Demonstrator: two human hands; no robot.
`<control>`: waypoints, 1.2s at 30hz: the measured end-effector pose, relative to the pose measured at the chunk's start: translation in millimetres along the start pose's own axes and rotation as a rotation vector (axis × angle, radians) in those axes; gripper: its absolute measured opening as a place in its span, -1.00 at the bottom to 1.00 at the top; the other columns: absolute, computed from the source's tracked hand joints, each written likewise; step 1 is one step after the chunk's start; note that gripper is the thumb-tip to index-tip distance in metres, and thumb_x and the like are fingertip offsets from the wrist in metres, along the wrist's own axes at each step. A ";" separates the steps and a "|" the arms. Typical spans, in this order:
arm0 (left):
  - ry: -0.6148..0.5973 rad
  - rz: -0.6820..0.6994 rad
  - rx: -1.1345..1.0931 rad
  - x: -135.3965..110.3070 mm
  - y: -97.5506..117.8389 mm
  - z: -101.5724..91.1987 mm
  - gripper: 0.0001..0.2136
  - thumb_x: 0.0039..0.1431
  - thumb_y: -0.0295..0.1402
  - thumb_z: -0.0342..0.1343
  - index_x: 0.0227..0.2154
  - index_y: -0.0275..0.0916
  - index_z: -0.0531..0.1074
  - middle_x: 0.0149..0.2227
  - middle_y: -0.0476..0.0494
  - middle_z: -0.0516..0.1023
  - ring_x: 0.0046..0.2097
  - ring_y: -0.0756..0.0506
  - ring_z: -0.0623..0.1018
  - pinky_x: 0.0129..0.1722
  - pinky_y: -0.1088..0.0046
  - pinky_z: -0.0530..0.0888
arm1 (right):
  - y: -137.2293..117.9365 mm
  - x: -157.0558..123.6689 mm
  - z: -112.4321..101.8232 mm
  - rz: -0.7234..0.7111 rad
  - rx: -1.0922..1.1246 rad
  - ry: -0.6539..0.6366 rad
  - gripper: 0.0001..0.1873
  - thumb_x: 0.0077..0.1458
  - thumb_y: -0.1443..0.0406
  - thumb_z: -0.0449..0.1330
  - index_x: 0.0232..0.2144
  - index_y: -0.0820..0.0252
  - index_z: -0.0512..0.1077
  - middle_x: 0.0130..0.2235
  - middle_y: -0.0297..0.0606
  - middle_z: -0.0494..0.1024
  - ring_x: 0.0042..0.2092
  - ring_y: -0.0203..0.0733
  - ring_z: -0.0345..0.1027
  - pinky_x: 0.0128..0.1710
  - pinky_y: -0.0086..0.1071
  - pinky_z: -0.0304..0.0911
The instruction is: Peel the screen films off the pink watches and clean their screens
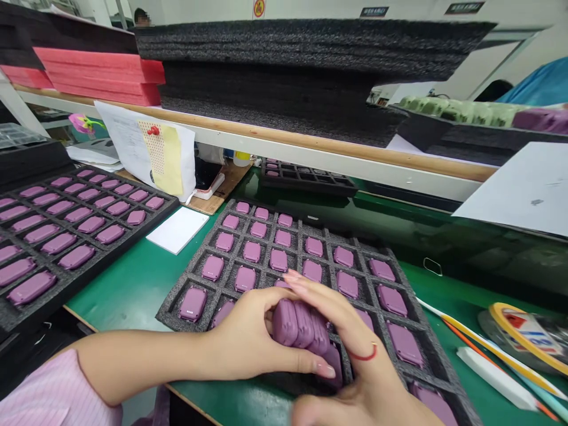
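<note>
My left hand is closed around a short stack of purple device casings, with the thumb along the near side. Close on the stack's right, my right hand has its fingers stretched out over the far end and its thumb held apart, blurred. Whether its palm touches the casings, I cannot tell. Both hands are above a black foam tray, where similar purple casings lie singly in square compartments. Some far compartments hold nothing. My hands hide several near compartments.
A second foam tray of purple casings stands at left, beside a white paper pad. At right are a tape roll, pens and a white stick. A shelf above bears stacked black foam and pink foam.
</note>
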State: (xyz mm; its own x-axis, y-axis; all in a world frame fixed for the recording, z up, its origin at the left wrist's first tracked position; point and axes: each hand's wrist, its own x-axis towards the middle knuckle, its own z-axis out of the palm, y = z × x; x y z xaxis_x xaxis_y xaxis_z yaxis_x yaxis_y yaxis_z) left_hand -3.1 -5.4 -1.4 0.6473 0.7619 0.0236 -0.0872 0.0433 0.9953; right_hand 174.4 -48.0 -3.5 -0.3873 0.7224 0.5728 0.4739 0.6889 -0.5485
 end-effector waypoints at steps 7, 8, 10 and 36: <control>0.007 0.266 0.198 -4.8 -0.1 0.0 -0.60 -0.02 -0.43 0.42 -0.07 -0.16 0.55 0.03 -0.11 0.62 0.08 -0.13 0.58 0.18 0.37 0.44 | 3.3 -1.1 -19.6 0.223 0.256 0.499 -0.67 0.37 0.15 0.06 0.09 0.06 0.42 -0.03 -0.15 0.57 0.04 -0.06 0.50 0.08 -0.20 0.43; 0.006 0.284 0.203 -4.7 0.3 0.1 -0.61 -0.02 -0.44 0.42 -0.08 -0.17 0.55 0.03 -0.11 0.62 0.09 -0.13 0.58 0.18 0.36 0.44 | 2.9 0.5 -22.9 0.232 0.256 0.532 -0.73 0.35 0.18 0.09 0.03 0.05 0.45 -0.10 -0.18 0.58 -0.02 -0.10 0.52 0.04 -0.25 0.45; -0.001 0.295 0.196 -4.5 1.4 0.1 -0.61 -0.02 -0.45 0.42 -0.08 -0.17 0.55 0.03 -0.12 0.62 0.09 -0.13 0.58 0.18 0.36 0.44 | 0.6 4.2 -31.0 0.196 0.229 0.506 -0.83 0.34 0.20 0.12 -0.11 0.03 0.47 -0.21 -0.23 0.56 -0.12 -0.16 0.52 -0.04 -0.32 0.47; -0.175 -0.332 -0.619 3.4 -9.5 2.4 -0.46 0.15 0.13 0.16 -0.29 -0.36 0.60 -0.48 -0.16 0.53 -0.50 0.06 0.44 -0.49 0.62 0.32 | -7.5 8.4 -26.4 0.174 0.004 0.257 -0.90 0.17 0.33 0.31 -0.39 0.02 0.51 -0.23 -0.35 0.64 -0.18 -0.24 0.57 -0.16 -0.45 0.49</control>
State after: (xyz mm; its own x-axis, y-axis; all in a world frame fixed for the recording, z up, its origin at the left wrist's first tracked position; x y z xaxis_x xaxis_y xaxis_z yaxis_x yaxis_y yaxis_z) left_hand 1.7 -4.7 -10.5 0.8212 0.5329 -0.2041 -0.2446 0.6519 0.7178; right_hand 188.5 -48.6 21.5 -0.0879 0.7916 0.6046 0.5122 0.5565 -0.6542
